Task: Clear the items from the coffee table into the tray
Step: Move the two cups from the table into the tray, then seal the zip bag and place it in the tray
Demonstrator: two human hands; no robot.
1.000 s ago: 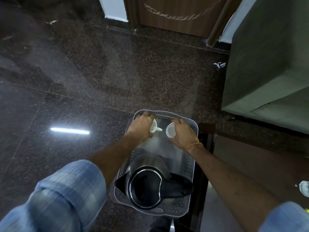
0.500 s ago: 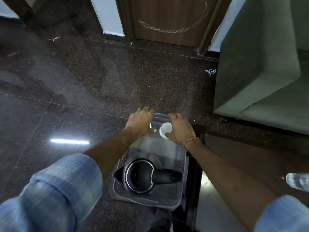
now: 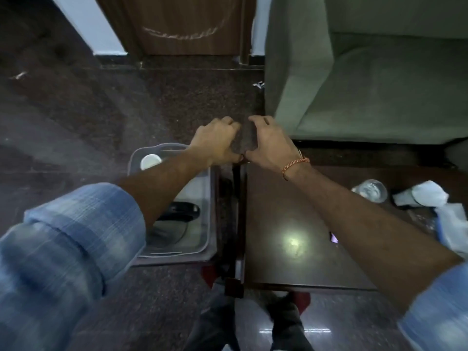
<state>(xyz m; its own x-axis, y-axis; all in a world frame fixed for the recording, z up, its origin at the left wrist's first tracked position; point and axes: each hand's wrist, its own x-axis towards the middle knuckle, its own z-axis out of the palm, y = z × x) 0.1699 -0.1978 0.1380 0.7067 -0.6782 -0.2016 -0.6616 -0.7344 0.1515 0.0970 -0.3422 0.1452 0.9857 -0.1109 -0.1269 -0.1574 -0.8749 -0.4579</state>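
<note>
Both hands empty: left hand [image 3: 215, 141] and right hand [image 3: 269, 141] hang loosely curled over the floor between tray [image 3: 210, 224] and desk [image 3: 291, 211]. A white cup [image 3: 150, 161] and kettle [image 3: 181, 211] sit in the tray. Judged between loads; next, reach right for the glass [image 3: 370, 190] and wrappers [image 3: 428, 193] on the desk.
</note>
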